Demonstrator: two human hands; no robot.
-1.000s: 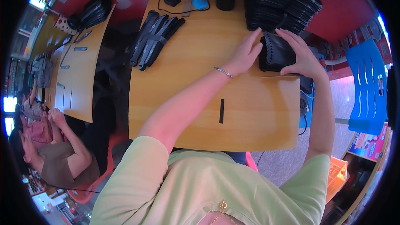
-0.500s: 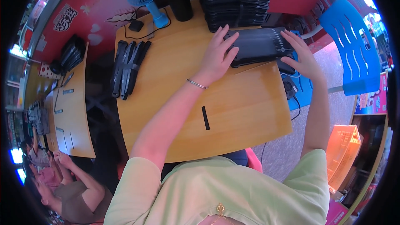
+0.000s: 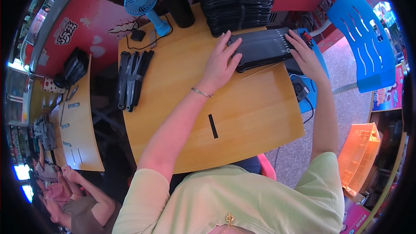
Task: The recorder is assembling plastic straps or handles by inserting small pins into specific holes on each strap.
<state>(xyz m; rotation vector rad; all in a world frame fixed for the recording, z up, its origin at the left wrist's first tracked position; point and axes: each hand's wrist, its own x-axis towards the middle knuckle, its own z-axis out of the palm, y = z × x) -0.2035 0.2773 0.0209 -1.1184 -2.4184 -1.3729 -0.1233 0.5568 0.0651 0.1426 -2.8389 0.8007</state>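
Several flat black plastic pieces (image 3: 260, 48) lie in a low stack at the table's far right, with a row of small light marks along the right end of the top one. My left hand (image 3: 220, 65) touches the stack's left end, fingers spread. At the right end is my right hand (image 3: 305, 58), its fingers stretched out over the edge and the thumb close to the top piece. Neither hand is closed around anything. Behind my hands rises a tall stack of similar black pieces (image 3: 236, 2), with a dark band around it.
A strapped bundle of long black pieces (image 3: 133, 78) lies left on the wooden table (image 3: 173, 121). A black strip (image 3: 212, 126) is near the middle. A blue fan (image 3: 147, 6) and black bottle (image 3: 175, 2) stand behind. Right are a blue chair (image 3: 362, 39) and orange crate (image 3: 359, 158).
The whole view has shifted slightly. My right thumb has moved inward, closer to the top black piece. My left hand stays at the stack's left end.
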